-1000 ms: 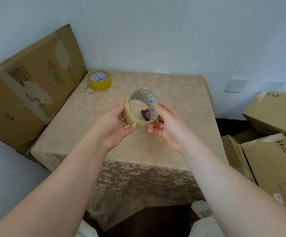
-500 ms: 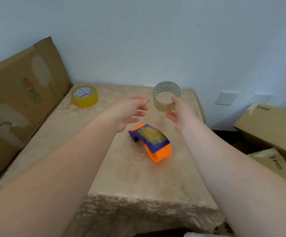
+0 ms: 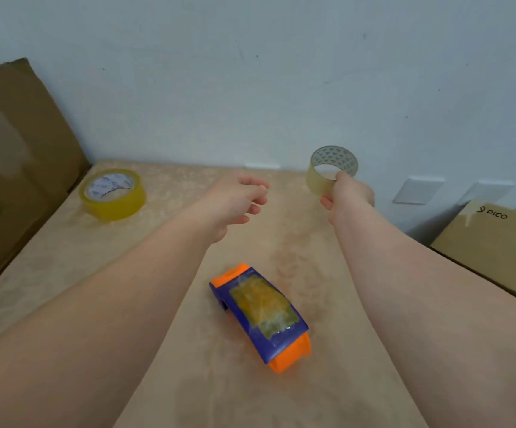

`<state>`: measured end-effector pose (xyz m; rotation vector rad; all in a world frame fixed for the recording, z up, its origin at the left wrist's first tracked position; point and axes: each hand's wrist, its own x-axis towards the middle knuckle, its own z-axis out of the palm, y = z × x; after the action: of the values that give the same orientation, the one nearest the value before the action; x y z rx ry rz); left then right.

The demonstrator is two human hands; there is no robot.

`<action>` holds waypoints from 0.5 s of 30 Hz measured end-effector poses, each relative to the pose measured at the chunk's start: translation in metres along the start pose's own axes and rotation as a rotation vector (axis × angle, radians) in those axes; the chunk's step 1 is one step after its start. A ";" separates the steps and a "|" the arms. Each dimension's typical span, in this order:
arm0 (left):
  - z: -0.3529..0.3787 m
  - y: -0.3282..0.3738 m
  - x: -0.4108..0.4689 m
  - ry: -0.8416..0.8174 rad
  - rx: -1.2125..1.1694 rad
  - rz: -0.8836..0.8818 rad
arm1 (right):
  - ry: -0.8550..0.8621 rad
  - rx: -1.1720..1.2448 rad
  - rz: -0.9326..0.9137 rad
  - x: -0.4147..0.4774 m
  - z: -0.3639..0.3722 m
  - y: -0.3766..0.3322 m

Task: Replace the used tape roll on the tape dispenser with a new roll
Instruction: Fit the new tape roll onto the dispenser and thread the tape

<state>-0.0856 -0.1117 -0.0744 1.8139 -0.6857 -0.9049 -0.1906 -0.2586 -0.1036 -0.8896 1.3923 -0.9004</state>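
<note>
Tape dispenser [image 3: 259, 316], blue with orange ends and a patch of crumpled clear tape stuck on its top, lies on the beige patterned tablecloth [image 3: 188, 381] between the person's two outstretched forearms, nearer the camera than either hand. The right hand [image 3: 347, 196] is raised near the table's far right corner and pinches a nearly spent clear tape roll [image 3: 332, 169], little more than a thin ring with a printed inner core, thumb over the near rim and fingers curled under it; the roll is held off the table with its opening tilted toward the camera. The left hand [image 3: 235, 202] hovers above the middle of the table with its fingers spread loosely and slightly curled, holding nothing. A full yellowish tape roll [image 3: 113, 194] lies flat at the far left of the table, just beside a large brown cardboard box [image 3: 18, 149] leaning at the wall. Another cardboard box [image 3: 494, 242] marked PICO sits to the right of the table.
</note>
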 end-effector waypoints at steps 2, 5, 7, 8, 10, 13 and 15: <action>-0.003 -0.002 0.003 0.001 0.007 -0.004 | -0.055 -0.014 0.013 0.008 0.001 0.002; -0.007 -0.006 0.006 0.002 0.004 -0.015 | -0.173 0.006 0.042 0.011 0.001 0.007; -0.011 -0.010 0.006 0.011 0.004 -0.026 | -0.218 0.019 0.074 0.009 0.000 0.009; -0.013 -0.012 0.006 0.015 0.002 -0.032 | -0.249 0.013 0.090 0.008 0.001 0.010; -0.016 -0.014 0.005 0.022 0.003 -0.040 | -0.287 -0.015 0.118 -0.001 0.006 0.012; -0.024 -0.018 0.003 0.048 0.012 -0.042 | -0.324 -0.062 0.186 -0.017 0.020 0.014; -0.034 -0.020 0.003 0.095 0.037 -0.038 | -0.399 -0.122 0.178 -0.031 0.030 0.015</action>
<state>-0.0553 -0.0890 -0.0851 1.8958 -0.6128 -0.8298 -0.1606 -0.2243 -0.1052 -0.9599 1.1636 -0.4741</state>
